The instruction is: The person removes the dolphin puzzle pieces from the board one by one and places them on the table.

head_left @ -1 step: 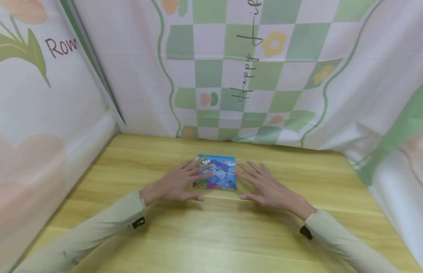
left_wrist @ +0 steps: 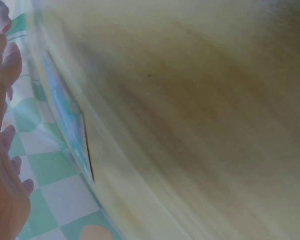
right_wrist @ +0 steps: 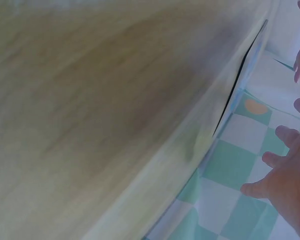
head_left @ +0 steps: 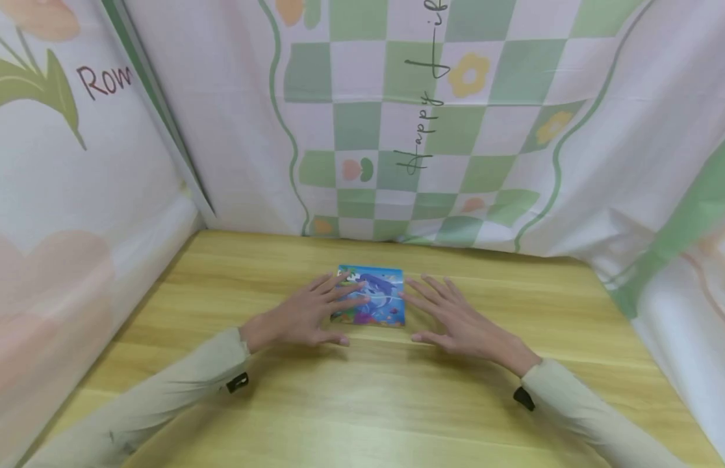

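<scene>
A flat, square picture (head_left: 387, 311) of a purple-blue dolphin in a bright sea scene lies on the wooden table, a pale line running across its middle. My left hand (head_left: 304, 314) is spread with straight fingers, and its fingertips overlap the picture's left part in the head view. On the other side my right hand (head_left: 464, 325) is also spread, fingertips right by the picture's right edge. Both wrist views show the hands raised above the table, holding nothing. From the left wrist, the picture (left_wrist: 67, 117) appears at a steep slant; from the right wrist, mostly its dark edge shows.
The wooden table (head_left: 362, 403) stretches around the picture on all sides. Behind it hangs a green-and-white checked curtain (head_left: 356, 127) with flowers and lettering. White printed cloth (head_left: 134, 175) closes off the left side, and more cloth (head_left: 684, 260) hangs at the right.
</scene>
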Motion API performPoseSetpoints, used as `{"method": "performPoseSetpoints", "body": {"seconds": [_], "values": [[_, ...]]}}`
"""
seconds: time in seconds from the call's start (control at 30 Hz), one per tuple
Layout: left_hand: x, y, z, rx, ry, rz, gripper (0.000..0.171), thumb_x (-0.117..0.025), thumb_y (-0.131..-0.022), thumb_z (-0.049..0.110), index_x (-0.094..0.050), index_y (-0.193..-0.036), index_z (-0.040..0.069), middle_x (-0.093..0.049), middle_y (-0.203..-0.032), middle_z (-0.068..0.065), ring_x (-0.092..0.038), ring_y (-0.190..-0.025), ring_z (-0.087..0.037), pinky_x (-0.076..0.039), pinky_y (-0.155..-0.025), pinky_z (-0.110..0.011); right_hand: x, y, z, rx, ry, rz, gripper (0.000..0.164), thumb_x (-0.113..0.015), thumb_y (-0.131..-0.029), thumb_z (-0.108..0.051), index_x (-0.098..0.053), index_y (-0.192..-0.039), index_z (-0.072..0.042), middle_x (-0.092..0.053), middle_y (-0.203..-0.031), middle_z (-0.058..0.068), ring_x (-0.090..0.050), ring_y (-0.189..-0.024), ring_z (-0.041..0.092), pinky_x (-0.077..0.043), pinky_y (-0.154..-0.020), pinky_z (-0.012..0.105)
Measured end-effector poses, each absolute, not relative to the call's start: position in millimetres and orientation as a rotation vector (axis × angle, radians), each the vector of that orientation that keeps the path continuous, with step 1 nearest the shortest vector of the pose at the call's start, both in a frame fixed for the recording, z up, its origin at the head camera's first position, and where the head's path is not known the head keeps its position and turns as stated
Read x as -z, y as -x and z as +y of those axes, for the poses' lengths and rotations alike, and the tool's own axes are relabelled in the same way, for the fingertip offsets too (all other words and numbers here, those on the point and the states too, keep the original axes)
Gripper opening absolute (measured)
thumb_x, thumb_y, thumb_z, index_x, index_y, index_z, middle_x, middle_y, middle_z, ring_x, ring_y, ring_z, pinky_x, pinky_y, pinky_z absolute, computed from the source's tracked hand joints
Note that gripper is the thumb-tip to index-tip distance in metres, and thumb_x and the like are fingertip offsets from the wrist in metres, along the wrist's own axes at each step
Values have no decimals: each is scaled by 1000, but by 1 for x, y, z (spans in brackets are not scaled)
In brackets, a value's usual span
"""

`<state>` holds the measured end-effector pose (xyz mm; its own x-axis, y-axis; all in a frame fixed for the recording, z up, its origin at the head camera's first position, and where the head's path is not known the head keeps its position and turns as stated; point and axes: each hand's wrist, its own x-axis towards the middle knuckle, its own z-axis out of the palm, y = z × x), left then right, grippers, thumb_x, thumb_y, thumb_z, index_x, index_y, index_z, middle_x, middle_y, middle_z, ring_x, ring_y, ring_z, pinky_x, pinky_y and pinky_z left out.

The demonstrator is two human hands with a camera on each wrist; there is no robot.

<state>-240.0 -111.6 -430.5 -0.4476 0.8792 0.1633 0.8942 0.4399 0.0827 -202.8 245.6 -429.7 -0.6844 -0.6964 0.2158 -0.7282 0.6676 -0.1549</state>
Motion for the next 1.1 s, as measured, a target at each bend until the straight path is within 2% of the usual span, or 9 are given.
{"method": "performPoseSetpoints", "body": {"seconds": [0.17, 0.33, 0.53, 0.7, 0.87, 0.97, 1.1], "values": [[430, 241, -111, 223, 1597, -2572, 81, -61, -100, 60, -33, -165, 23, -20, -174, -7, -7, -162, -35, -13, -134, -62, 430, 203, 246, -338, -1171, -2737, 78, -65, -100, -51, -38, -162, -13, -24, -172, 15, -17, -158, 46, -1, -132, 66], [428, 243, -109, 216, 1598, -2544, 80, -61, -100, 59, -34, -165, 22, -22, -174, -8, -11, -161, -38, -12, -134, -61, 428, 202, 246, -329, -1161, -2733, 78, -66, -100, -50, -38, -162, -14, -21, -173, 11, -16, -158, 45, -3, -131, 68], [429, 244, -111, 249, 1575, -2561, 75, -61, -103, 53, -35, -165, 19, -26, -172, -12, -17, -159, -42, -20, -132, -63, 426, 205, 242, -350, -1167, -2746, 76, -67, -100, -47, -38, -163, -16, -22, -174, 11, -21, -157, 46, -8, -129, 72], [428, 243, -114, 302, 1565, -2596, 71, -60, -105, 45, -34, -164, 15, -26, -172, -14, -20, -158, -43, -25, -129, -65, 426, 211, 236, -329, -1172, -2740, 73, -68, -101, -44, -40, -162, -16, -27, -171, 17, -25, -155, 45, -11, -128, 74], [425, 248, -115, 392, 1505, -2584, 68, -64, -104, 39, -40, -161, 9, -34, -168, -17, -26, -156, -43, -31, -127, -64, 423, 221, 228, -318, -1179, -2709, 71, -70, -100, -39, -43, -160, -12, -34, -167, 22, -35, -150, 45, -26, -124, 74], [425, 253, -115, 480, 1434, -2598, 68, -67, -104, 36, -41, -160, 8, -40, -165, -17, -34, -154, -37, -36, -127, -57, 420, 227, 223, -344, -1175, -2725, 68, -70, -101, -37, -43, -159, -11, -39, -164, 22, -40, -147, 43, -36, -120, 72], [424, 256, -115, 621, 1323, -2666, 70, -66, -104, 37, -37, -162, 9, -40, -165, -14, -38, -152, -31, -35, -129, -51, 416, 235, 216, -389, -1160, -2765, 64, -71, -101, -33, -47, -156, -8, -45, -159, 22, -44, -145, 43, -39, -119, 69]]}}
